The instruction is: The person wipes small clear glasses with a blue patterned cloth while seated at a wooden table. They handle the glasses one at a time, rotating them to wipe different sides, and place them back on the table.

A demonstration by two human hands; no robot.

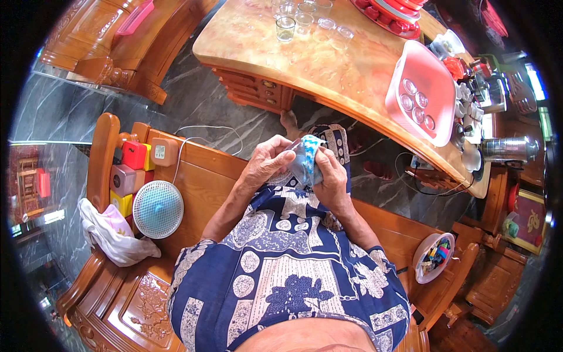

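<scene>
Above my lap, both hands meet on a small grey-blue cloth-like item (301, 165) with a bright blue and white textured band; its exact kind cannot be told. My left hand (269, 159) pinches its upper left edge, near a narrow dark reddish strip, between thumb and fingers. On the other side, my right hand (330, 172) grips it beside the textured band, thumb in front. Part of the item is hidden behind the fingers. Beneath it is the dark blue and cream patterned clothing (299, 246) that I wear.
Ahead stands a wooden table (264, 57) with several drinking glasses (286, 29) and a pink plastic basin (420, 99) holding glasses. On the bench (206, 171), a small fan (158, 209), boxes (134, 155) and a white cloth (116, 237) lie left; a bowl of colourful small items (433, 258) sits right.
</scene>
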